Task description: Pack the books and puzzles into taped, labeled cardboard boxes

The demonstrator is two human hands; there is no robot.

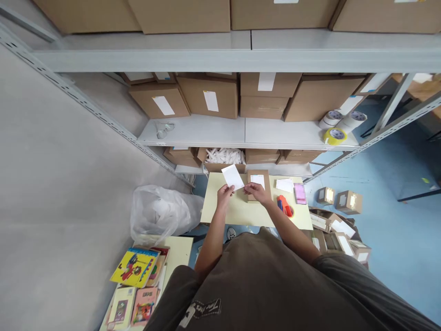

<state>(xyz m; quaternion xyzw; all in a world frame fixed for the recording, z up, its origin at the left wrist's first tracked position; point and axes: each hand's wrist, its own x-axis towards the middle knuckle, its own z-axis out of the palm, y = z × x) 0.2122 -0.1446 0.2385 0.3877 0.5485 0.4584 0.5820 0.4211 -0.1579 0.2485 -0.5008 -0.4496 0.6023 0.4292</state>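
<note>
A white label sheet [232, 176] is tilted above the pale yellow table, pinched at its lower edge by my left hand [225, 193]. At the sheet's right corner, the fingers of my right hand [257, 191] are closed together on its edge. Beneath and behind my right hand lies a flat cardboard box [263, 176] with a white label on top. Farther right on the table is an orange-red tape dispenser [284, 206] with a tape roll. More white labels [284, 185] rest beside a pinkish-purple pad [299, 193].
Grey shelving [200, 133] with cardboard boxes faces me. Tape rolls [335, 135] stand at its right, above the floor. A plastic bag [165, 211] bulges at the table's left. Picture books [136, 266] lie on a side table. Packed parcels [336, 234] pile up right.
</note>
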